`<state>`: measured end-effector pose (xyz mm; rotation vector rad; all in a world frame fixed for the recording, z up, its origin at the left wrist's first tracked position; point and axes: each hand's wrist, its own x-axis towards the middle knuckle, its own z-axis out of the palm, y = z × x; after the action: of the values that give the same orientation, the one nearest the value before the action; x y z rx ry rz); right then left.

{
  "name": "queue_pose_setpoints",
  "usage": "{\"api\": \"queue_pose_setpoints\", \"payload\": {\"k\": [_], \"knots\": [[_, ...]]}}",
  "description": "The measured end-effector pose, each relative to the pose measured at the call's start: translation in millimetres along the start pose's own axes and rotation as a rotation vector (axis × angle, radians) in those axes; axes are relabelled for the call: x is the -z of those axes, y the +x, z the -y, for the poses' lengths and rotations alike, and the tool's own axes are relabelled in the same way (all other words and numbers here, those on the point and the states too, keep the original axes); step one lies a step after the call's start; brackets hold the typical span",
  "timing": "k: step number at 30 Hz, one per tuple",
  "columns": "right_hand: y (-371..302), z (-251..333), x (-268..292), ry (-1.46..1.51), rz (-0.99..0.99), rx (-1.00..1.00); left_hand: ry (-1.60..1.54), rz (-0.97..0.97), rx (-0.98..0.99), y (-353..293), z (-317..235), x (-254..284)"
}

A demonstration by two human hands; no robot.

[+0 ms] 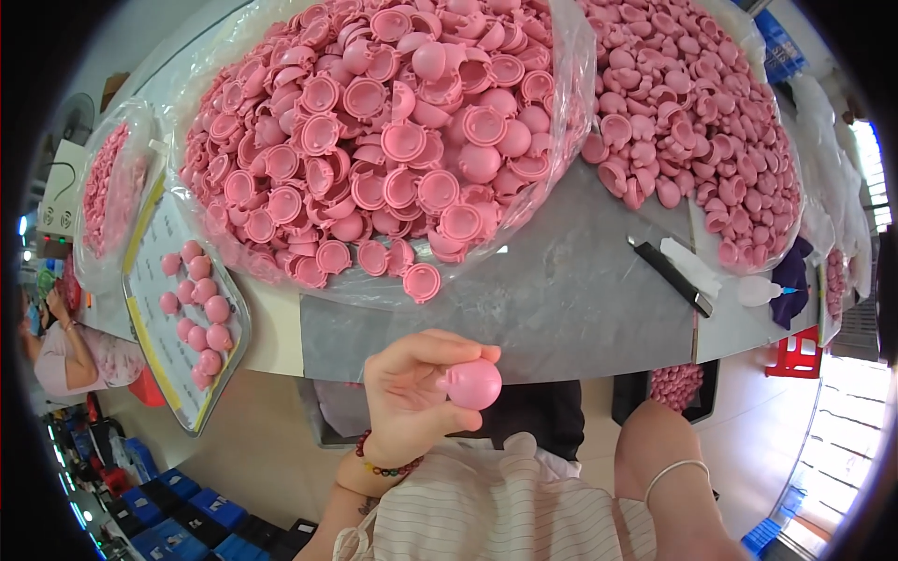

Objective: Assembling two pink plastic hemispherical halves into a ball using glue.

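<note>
In front of my torso, just off the table's near edge, my left hand [402, 393] pinches a pink plastic ball [474, 384] between thumb and fingers. A small tab juts from the ball's side toward the palm. Below the table edge on the right is my right hand [650, 439], a bangle around that arm; its fingers are hidden. It is nearest a black bin [620, 411] of small pink pieces. A big clear plastic bag [572, 84] spreads over the table, heaped with pink half-shells [404, 140]. One half-shell [422, 282] lies at the heap's near edge.
Another bag's heap of pink shells [692, 112] covers the right side. Near it lie a black-handled tool [670, 277], a small white bottle [756, 292] and a dark cloth [793, 280]. At left, a tray [168, 351] bears several closed pink balls. A person [84, 355] sits farther left.
</note>
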<state>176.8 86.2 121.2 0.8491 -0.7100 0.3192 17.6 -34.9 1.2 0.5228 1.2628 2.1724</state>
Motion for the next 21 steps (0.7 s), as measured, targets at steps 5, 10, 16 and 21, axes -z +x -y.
{"api": "queue_pose_setpoints", "payload": {"k": [5, 10, 16, 21], "knots": [[-15.7, 0.9, 77.4, -0.730, 0.148, -0.186, -0.043, -0.004, 0.050, 1.3, -10.6, 1.7], [-50.2, -1.6, 164.2, -1.361, 0.327, -0.710, -0.123, 0.006, 0.090, -1.4, -19.8, 12.0], [-52.8, 5.2, 237.3, -1.540, 0.743, -1.160, 0.626, 0.060, -0.376, 10.0, -53.8, 66.6], [-56.5, -6.5, 230.8, -1.551, 0.667, -1.470, 1.407, -0.528, -0.323, 1.7, -95.3, 105.3]]}}
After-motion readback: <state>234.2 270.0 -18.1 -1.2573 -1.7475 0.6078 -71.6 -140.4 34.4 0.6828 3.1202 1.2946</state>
